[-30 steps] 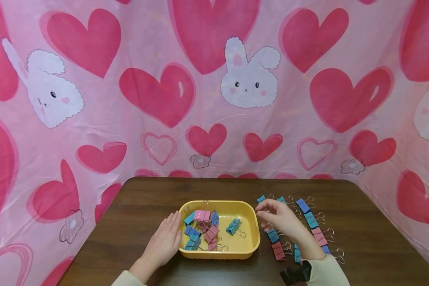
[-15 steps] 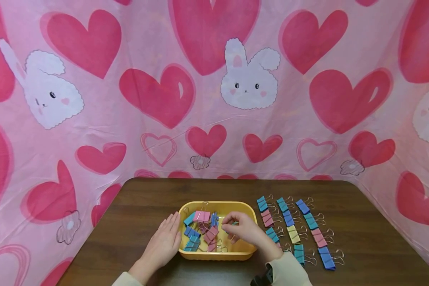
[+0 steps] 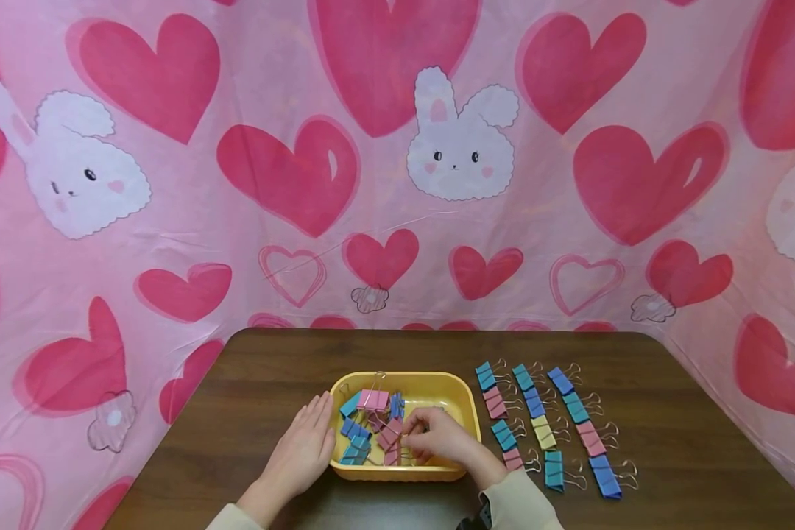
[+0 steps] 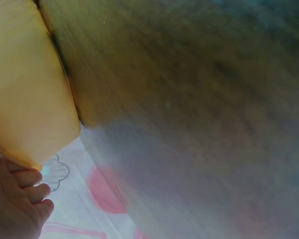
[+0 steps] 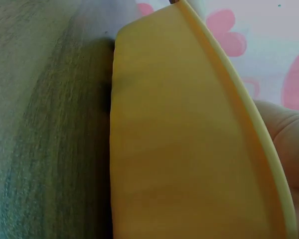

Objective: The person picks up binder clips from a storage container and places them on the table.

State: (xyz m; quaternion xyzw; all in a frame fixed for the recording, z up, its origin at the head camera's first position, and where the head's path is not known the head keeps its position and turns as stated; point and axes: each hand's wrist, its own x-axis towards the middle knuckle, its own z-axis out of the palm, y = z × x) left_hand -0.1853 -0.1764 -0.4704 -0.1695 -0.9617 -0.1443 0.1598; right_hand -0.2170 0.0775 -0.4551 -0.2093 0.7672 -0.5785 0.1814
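Note:
In the head view, a yellow tray holds several binder clips: pink, teal and blue. My left hand lies along the tray's left side with its fingers straight and touching the rim. Inside the tray, my right hand reaches down with bent fingers beside a pink binder clip. Another pink binder clip lies just below it. Whether the fingertips grip either clip is hidden. The right wrist view shows the tray's outer wall with part of the hand behind it.
Three columns of binder clips stand on the dark wooden table to the right of the tray, among them a yellow binder clip and a blue binder clip. A pink heart-patterned cloth hangs behind the table.
My right hand has moved left from beside the binder clip columns into the tray, passing over the lone teal binder clip to the pink ones. My left hand stays at the rim.

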